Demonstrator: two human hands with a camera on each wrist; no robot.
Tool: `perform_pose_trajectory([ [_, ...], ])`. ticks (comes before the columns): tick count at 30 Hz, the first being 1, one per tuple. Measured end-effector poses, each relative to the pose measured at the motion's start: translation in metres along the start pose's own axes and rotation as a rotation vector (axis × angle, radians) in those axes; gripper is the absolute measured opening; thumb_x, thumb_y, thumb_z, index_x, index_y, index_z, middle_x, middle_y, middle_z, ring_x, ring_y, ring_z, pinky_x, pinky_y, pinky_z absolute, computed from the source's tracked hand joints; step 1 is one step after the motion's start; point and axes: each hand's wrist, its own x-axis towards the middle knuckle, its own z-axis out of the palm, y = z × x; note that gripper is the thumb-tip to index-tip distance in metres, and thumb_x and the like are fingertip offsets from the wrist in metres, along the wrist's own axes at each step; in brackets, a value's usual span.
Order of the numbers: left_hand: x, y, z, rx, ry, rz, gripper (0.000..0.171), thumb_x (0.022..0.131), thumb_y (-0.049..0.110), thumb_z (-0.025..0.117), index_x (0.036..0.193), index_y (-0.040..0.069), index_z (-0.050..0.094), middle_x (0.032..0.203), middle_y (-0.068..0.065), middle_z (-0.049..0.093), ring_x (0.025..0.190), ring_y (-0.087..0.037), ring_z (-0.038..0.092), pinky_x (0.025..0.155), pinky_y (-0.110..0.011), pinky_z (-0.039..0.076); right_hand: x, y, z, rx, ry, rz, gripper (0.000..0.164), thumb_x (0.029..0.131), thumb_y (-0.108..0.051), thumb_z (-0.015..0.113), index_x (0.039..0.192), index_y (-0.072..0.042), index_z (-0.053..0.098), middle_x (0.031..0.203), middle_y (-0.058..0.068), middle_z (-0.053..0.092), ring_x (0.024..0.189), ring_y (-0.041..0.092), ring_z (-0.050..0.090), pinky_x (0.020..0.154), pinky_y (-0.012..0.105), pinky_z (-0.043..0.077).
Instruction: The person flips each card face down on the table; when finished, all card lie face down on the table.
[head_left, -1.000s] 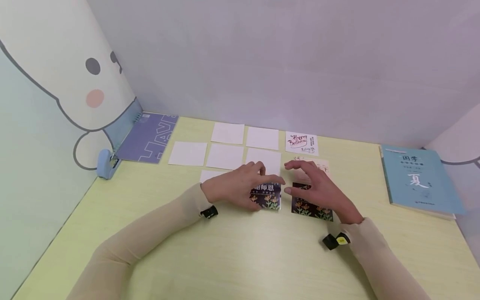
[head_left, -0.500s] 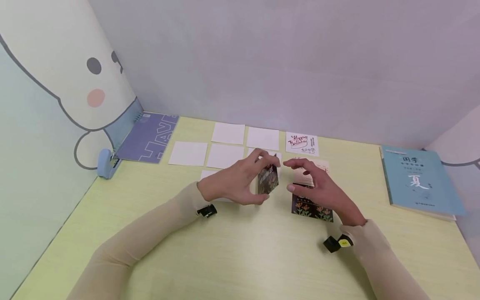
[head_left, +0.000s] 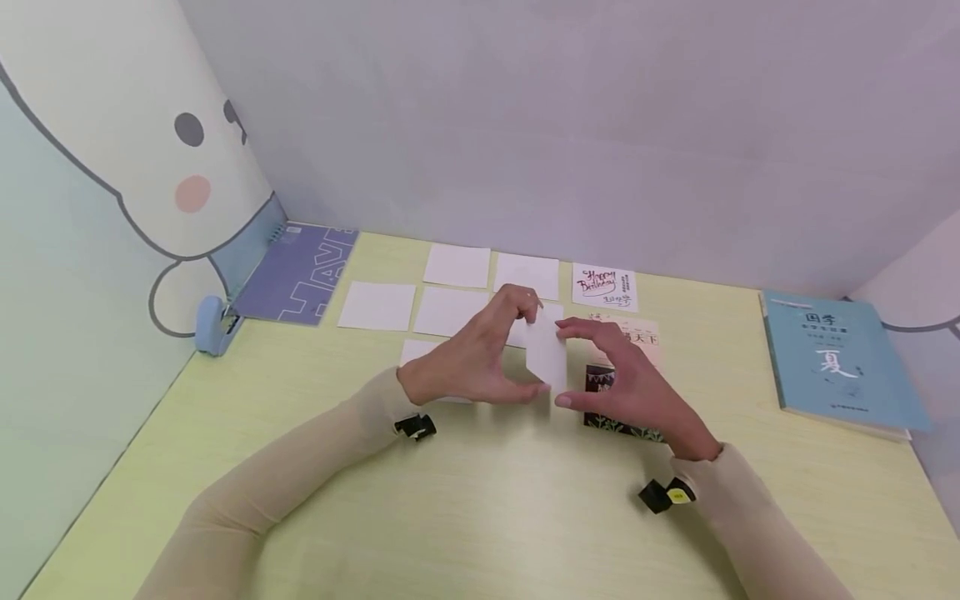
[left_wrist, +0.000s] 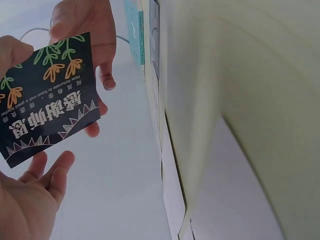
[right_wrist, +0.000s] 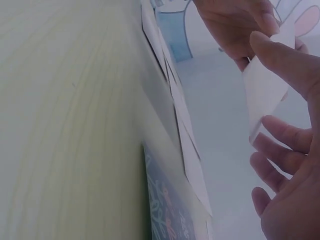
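Note:
A small square card [head_left: 547,354] is held up on edge above the table, its blank white back toward the head camera. In the left wrist view the card's dark face [left_wrist: 47,97] shows white characters and orange flowers. My left hand [head_left: 476,358] pinches it by opposite edges, between thumb and fingers. From the other side, my right hand [head_left: 637,379] has its thumb and fingertips on the card's edges, seen also in the right wrist view. Beneath the right hand lies another dark flowered card [head_left: 624,422], partly covered. A pale pink card [head_left: 647,337] lies just behind it.
Several white cards [head_left: 375,306] lie in rows behind and under the left hand. A "Happy Birthday" card [head_left: 603,286] is at the back. Far left are a purple notebook [head_left: 300,275] and a blue stapler-like object [head_left: 212,327]; a blue book [head_left: 840,358] lies right.
My left hand has lifted the dark card off the table and turned it, so its white back now faces the head camera. The right hand has moved slightly left to meet it.

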Motion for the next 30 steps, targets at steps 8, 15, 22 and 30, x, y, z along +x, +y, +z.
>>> perform_pose_trajectory([
  [8,-0.006,-0.002,-0.005,0.038,-0.012,-0.066,0.069,0.078,0.037,0.093,0.115,0.01,0.04,0.125,-0.007,0.045,0.125,-0.019,0.049,0.11,-0.035,0.046,0.002,0.001,0.001,-0.093,0.073,-0.067,0.078,0.074,-0.02,0.1,0.142,-0.022,0.064,0.155,-0.002,0.062,0.141,0.021,0.051,0.109,0.047,0.045],
  [15,-0.012,-0.002,-0.015,0.146,-0.191,-0.189,0.069,0.079,0.046,0.089,0.125,0.013,0.051,0.128,-0.001,0.055,0.114,-0.017,0.055,0.101,-0.037,0.048,0.001,0.006,0.005,-0.15,0.024,-0.043,0.075,0.074,-0.024,0.099,0.14,-0.018,0.064,0.15,0.003,0.065,0.134,0.026,0.053,0.108,0.052,0.037],
  [22,-0.018,-0.003,-0.013,0.264,-0.344,-0.302,0.08,0.079,0.051,0.087,0.143,0.021,0.05,0.129,0.0,0.062,0.118,-0.019,0.06,0.105,-0.045,0.048,0.002,0.005,0.011,-0.221,-0.08,0.082,0.077,0.076,-0.037,0.097,0.142,-0.02,0.061,0.149,0.002,0.064,0.135,0.028,0.05,0.107,0.055,0.028],
  [30,-0.022,-0.003,-0.009,0.349,-0.413,-0.338,0.087,0.078,0.053,0.089,0.148,0.028,0.046,0.13,-0.001,0.064,0.121,-0.022,0.061,0.106,-0.043,0.048,0.004,0.004,0.02,-0.294,-0.125,0.106,0.077,0.075,-0.04,0.098,0.139,-0.018,0.062,0.146,0.005,0.066,0.132,0.027,0.051,0.101,0.052,0.028],
])
